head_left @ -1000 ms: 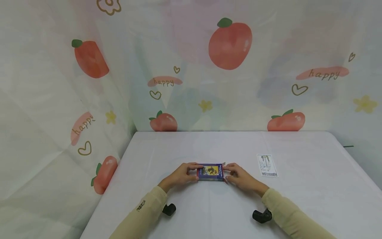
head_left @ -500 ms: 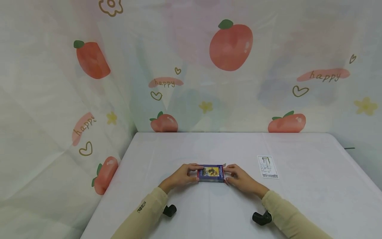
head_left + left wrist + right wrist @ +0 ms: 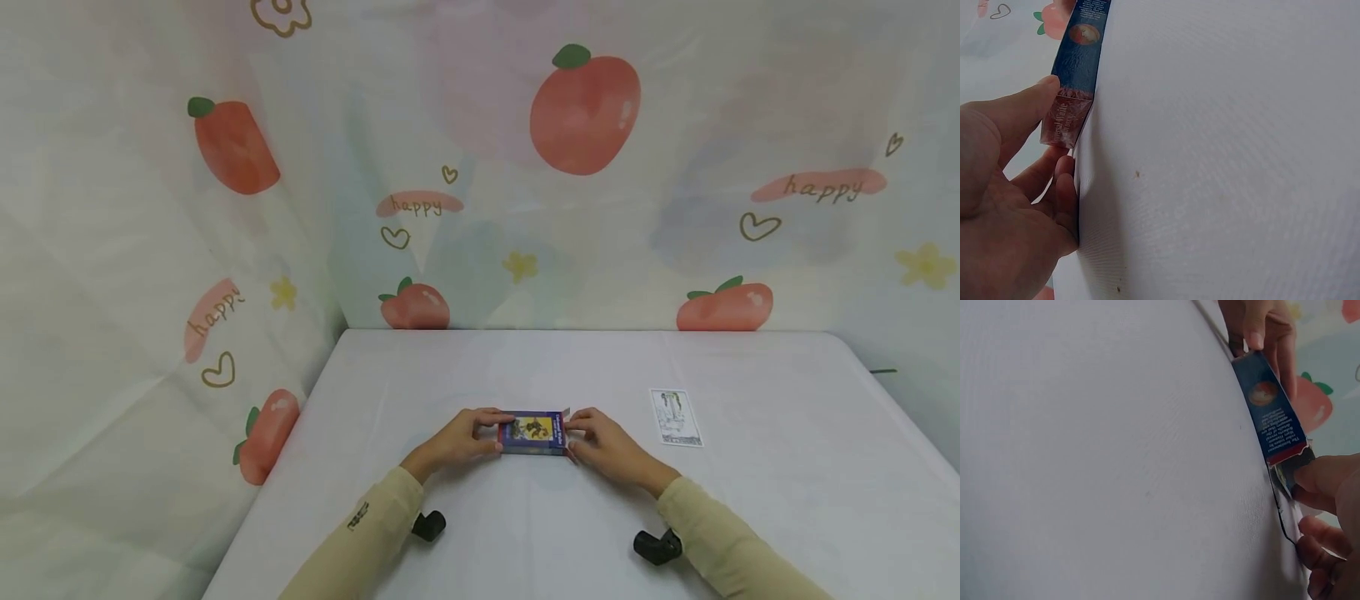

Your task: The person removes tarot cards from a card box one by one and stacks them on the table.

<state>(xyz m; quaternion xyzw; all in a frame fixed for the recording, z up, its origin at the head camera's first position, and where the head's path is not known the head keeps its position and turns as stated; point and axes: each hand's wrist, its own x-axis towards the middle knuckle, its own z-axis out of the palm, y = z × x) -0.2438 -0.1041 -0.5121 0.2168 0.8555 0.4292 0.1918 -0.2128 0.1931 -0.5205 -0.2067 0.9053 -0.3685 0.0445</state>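
Note:
A small blue tarot card box (image 3: pixel 534 433) with a yellow picture on top lies flat on the white table. My left hand (image 3: pixel 455 439) grips its left end, thumb on the near side and fingers at the far side. In the left wrist view, the red closed end of the box (image 3: pixel 1066 122) shows beside the thumb. At the right end, flaps stand out from the opened box, and my right hand (image 3: pixel 609 448) pinches there with thumb and forefinger. The right wrist view shows the thumb on a dark piece (image 3: pixel 1285 478) at the opening; I cannot tell whether it is flap or cards.
A single picture card (image 3: pixel 677 417) lies face up to the right of the right hand. Black devices (image 3: pixel 430 526) sit at both wrists, below the sleeves. A fruit-print curtain (image 3: pixel 480 250) hangs behind the table's back edge and along the left.
The view shifts slightly with the head. Both hands stay at the two ends of the box, and the card lies as before.

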